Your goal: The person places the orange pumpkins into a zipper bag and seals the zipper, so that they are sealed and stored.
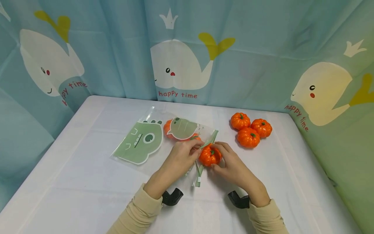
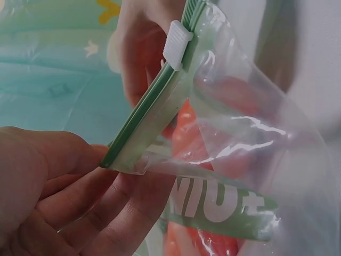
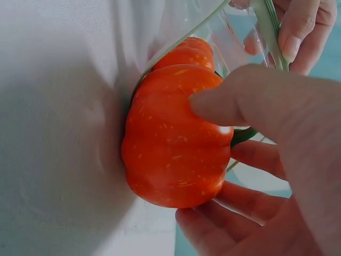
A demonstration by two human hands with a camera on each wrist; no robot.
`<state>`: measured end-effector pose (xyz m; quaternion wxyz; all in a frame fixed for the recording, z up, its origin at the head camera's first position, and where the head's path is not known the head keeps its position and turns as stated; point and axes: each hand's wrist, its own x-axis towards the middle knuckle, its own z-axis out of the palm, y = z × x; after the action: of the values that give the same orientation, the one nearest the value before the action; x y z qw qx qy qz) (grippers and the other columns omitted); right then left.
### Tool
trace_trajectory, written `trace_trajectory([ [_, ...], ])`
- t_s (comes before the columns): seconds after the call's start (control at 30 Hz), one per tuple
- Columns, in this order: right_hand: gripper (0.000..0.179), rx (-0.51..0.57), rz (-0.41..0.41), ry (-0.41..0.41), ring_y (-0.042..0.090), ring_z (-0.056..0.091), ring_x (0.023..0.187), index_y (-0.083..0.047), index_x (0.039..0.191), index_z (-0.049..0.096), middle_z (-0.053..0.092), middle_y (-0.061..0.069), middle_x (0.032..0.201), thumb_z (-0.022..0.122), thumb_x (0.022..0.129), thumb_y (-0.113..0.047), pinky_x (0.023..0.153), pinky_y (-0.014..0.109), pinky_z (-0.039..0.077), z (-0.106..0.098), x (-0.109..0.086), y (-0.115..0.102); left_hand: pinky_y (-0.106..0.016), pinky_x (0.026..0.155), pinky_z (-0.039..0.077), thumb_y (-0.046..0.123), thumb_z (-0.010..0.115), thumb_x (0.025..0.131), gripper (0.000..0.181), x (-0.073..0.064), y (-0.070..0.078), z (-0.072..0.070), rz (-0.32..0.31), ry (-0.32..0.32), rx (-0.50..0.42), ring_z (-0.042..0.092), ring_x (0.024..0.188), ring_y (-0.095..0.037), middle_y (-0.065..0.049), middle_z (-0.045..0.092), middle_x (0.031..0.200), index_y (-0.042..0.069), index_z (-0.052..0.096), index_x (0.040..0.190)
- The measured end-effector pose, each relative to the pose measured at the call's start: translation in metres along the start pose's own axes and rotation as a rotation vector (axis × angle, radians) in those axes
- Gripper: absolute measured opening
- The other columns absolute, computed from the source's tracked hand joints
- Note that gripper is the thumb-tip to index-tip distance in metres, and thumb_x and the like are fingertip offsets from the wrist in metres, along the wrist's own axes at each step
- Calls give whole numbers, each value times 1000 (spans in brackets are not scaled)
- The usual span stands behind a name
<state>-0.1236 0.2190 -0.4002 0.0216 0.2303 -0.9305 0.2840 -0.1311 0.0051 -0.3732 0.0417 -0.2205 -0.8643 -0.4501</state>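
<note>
A clear zip bag [image 1: 137, 143] with green cartoon prints lies on the table, its green-edged mouth turned to the right. Through the plastic, orange pumpkins [image 1: 168, 129] show, partly hidden by the print. My left hand [image 1: 181, 157] pinches one lip of the mouth between thumb and fingers; a white slider [image 2: 177, 45] sits on the green zip strip [image 2: 144, 114]. At the opening, my right hand [image 1: 233, 164] holds a small orange toy pumpkin [image 1: 210, 156] with a green stem, thumb on one side and fingers on the other. Another pumpkin [image 3: 186, 52] shows just beyond it inside the bag.
To the right, three more pumpkins [image 1: 248, 137] sit close together on the white tablecloth [image 1: 73, 195]. A blue-green curtain [image 1: 117, 48] with whale prints stands behind the table and along its sides. Black wrist mounts [image 1: 173, 197] are worn under both wrists.
</note>
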Motion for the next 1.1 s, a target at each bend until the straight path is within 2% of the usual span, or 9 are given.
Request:
trace_trajectory([
  [0.17,57,-16,-41,40,33,55,127,-5,134,55,52,13,139,78,83,-12,103,50,48,2,1,0,-29,81,57,6,66,92,22,-1,-1,1,8,0,4,69,90,-16,-4,75,104,7,72,113],
  [0.3,59,-20,-75,139,32,57,122,0,131,55,55,15,133,82,80,-13,101,48,49,11,4,1,-24,74,55,6,66,92,27,-1,0,1,-9,-13,-2,69,89,-15,-4,75,109,8,71,118],
  [0.5,60,-30,-66,263,31,58,115,1,123,52,54,18,125,85,77,-17,98,45,51,25,9,4,-20,70,52,7,65,93,30,-1,1,1,-53,-33,-21,70,91,-13,-4,74,111,7,69,122],
  [0.6,58,-20,-60,262,30,57,115,0,122,53,53,17,124,85,77,-17,98,45,51,25,8,3,-21,71,53,8,65,93,29,0,1,0,-58,-36,-23,70,91,-13,-4,74,111,7,70,122],
  [0.77,56,-2,-61,194,31,55,120,-1,126,54,52,16,129,83,79,-11,101,47,49,19,6,2,-22,73,54,10,64,95,29,1,1,0,-62,-46,-23,71,93,-13,-4,74,113,9,69,123],
  [1.0,55,-56,-118,245,32,59,114,0,127,56,54,18,128,82,80,-10,95,46,53,23,7,3,-23,76,55,9,65,94,29,0,1,0,-62,-57,-8,70,94,-13,-4,74,113,8,69,122],
  [1.1,57,-74,-114,220,31,61,114,0,129,55,53,17,130,82,81,-14,94,44,54,21,6,2,-24,76,55,10,64,95,30,0,0,-1,-76,-54,-29,70,94,-12,-2,74,114,9,69,124],
])
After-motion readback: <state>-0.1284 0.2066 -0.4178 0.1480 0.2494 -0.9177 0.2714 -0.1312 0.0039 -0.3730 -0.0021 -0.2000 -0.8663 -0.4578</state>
